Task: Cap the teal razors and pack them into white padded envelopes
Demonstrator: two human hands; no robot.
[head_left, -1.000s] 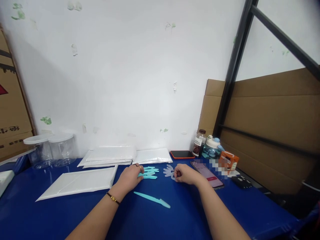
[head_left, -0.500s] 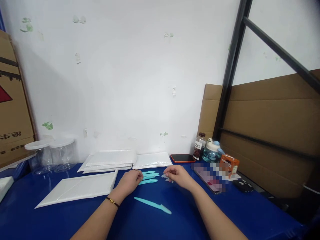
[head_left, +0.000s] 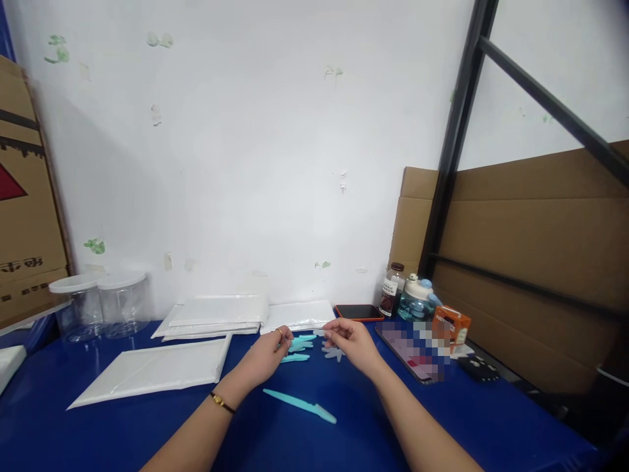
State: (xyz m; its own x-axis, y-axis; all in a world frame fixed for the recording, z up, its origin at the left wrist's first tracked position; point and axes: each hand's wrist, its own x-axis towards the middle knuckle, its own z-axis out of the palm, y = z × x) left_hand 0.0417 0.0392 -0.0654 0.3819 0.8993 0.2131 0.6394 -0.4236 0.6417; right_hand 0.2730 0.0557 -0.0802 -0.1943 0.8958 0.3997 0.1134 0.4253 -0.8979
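My left hand [head_left: 268, 357] is closed in a pinch at the left edge of a small pile of teal eyebrow razors [head_left: 296, 358]. Its fingertips overlap the pile, so I cannot make out what they hold. Between the thumb and finger of my right hand [head_left: 354, 347] is a small translucent cap [head_left: 319, 332]. Several more translucent caps [head_left: 333, 354] lie just below those fingers. Closer to me, a single teal eyebrow razor [head_left: 299, 405] rests slantwise on the blue table [head_left: 275, 446].
White padded envelopes [head_left: 157, 368] lie left and along the wall. Two clear lidded jars [head_left: 124, 308] stand far left. To the right are an orange-edged phone [head_left: 359, 312], a brown-capped bottle [head_left: 391, 292], a water bottle [head_left: 417, 301], another phone [head_left: 405, 354] and an orange box [head_left: 449, 326].
Both hands have lifted slightly, and the left has shifted right toward the other. More of the translucent caps now shows under the right hand. The single razor has stayed in place.
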